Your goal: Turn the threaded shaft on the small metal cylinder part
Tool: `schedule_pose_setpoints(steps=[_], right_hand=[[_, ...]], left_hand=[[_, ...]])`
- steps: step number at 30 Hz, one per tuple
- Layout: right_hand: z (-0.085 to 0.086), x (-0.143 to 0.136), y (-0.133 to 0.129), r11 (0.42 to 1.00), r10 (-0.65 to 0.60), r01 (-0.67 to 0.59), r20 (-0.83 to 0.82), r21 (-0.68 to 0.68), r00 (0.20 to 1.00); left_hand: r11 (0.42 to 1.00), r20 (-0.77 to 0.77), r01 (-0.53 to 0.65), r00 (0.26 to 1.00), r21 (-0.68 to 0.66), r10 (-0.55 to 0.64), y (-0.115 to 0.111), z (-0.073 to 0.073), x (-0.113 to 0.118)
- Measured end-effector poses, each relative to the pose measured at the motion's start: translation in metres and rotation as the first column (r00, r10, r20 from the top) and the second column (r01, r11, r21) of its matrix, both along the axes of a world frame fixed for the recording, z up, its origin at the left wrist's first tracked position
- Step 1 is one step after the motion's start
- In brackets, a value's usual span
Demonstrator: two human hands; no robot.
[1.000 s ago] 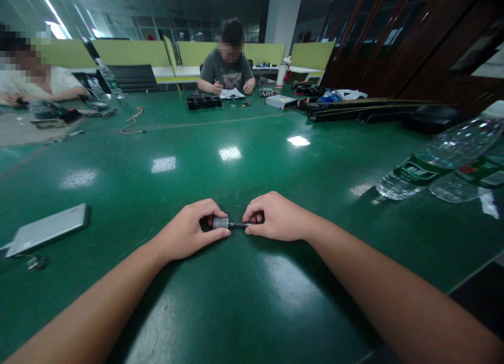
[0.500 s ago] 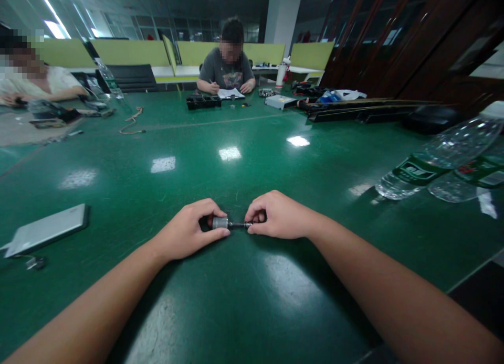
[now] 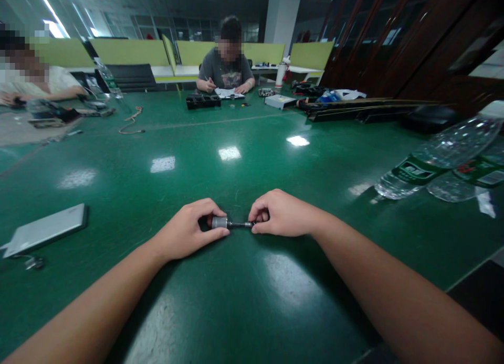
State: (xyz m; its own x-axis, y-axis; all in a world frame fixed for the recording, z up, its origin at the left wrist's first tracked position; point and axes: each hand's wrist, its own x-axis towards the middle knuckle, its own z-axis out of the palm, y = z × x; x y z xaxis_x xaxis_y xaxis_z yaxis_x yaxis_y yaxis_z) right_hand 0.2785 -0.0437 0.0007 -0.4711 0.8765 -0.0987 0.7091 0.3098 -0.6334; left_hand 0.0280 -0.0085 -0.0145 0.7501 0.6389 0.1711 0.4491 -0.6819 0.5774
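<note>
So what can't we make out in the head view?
All head view:
Left end of the metal cylinder: inside the left hand.
Right end of the rod: covered by the right hand.
Any writing on the paper: too small.
Rear bottle: partly behind the front bottle, cut off by the right edge.

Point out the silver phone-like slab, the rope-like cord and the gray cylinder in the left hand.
silver slab (image 3: 49, 227): head view, middle of its upper face
cord (image 3: 134, 131): head view, its lower stretch
gray cylinder (image 3: 219, 223): head view, side between the fingertips

No readable text, bottle label (image 3: 416, 170) blurred, shirt print (image 3: 231, 79) illegible
</note>
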Motion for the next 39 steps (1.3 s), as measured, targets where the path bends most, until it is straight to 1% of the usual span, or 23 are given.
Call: schedule_pose_setpoints(steps=[4, 7, 11, 17, 21, 24, 26, 29, 34, 39], right_hand=[[0.004, 0.004, 0.0, 0.999, -0.027, 0.029, 0.033, -0.043, 0.999], [0.006, 0.006, 0.0, 0.998, -0.036, 0.039, 0.051, -0.043, 0.998], [0.005, 0.007, 0.0, 1.0, -0.022, 0.022, 0.046, -0.018, 0.999], [0.004, 0.007, 0.002, 1.0, 0.001, 0.0, 0.029, -0.019, 1.0], [0.0, -0.001, 0.0, 1.0, -0.02, 0.02, -0.009, -0.01, 1.0], [-0.006, -0.015, -0.004, 0.994, -0.06, 0.067, -0.089, 0.08, 0.994], [-0.011, -0.025, -0.006, 0.989, -0.034, 0.049, -0.105, 0.139, 0.994], [-0.014, -0.034, -0.008, 0.983, -0.022, 0.042, -0.114, 0.177, 0.993], [-0.014, -0.034, -0.007, 0.975, -0.019, 0.037, -0.085, 0.218, 0.996], [-0.016, -0.033, -0.007, 0.971, -0.011, 0.028, -0.074, 0.239, 0.997]], left_hand=[[1.0, 0.001, -0.002, 1.0, -0.001, 0.002, 0.0, 0.0, 0.0], [1.0, 0.003, -0.003, 1.0, -0.001, 0.003, -0.001, 0.001, -0.001], [1.0, 0.004, -0.001, 1.0, 0.004, 0.001, -0.001, 0.001, -0.001], [1.0, 0.003, -0.008, 1.0, 0.009, 0.008, -0.001, 0.001, -0.001], [1.0, -0.002, -0.016, 1.0, 0.009, 0.016, -0.001, 0.0, 0.0], [0.999, -0.002, -0.025, 1.0, 0.022, 0.025, -0.001, 0.0, 0.0], [0.999, 0.01, -0.021, 1.0, 0.032, 0.021, -0.001, 0.0, 0.0], [0.999, 0.03, -0.016, 0.999, 0.035, 0.015, 0.0, 0.0, -0.001], [1.0, 0.026, -0.014, 1.0, -0.005, 0.014, 0.0, 0.001, 0.0], [1.0, 0.005, -0.001, 1.0, 0.006, 0.001, 0.0, 0.0, 0.001]])
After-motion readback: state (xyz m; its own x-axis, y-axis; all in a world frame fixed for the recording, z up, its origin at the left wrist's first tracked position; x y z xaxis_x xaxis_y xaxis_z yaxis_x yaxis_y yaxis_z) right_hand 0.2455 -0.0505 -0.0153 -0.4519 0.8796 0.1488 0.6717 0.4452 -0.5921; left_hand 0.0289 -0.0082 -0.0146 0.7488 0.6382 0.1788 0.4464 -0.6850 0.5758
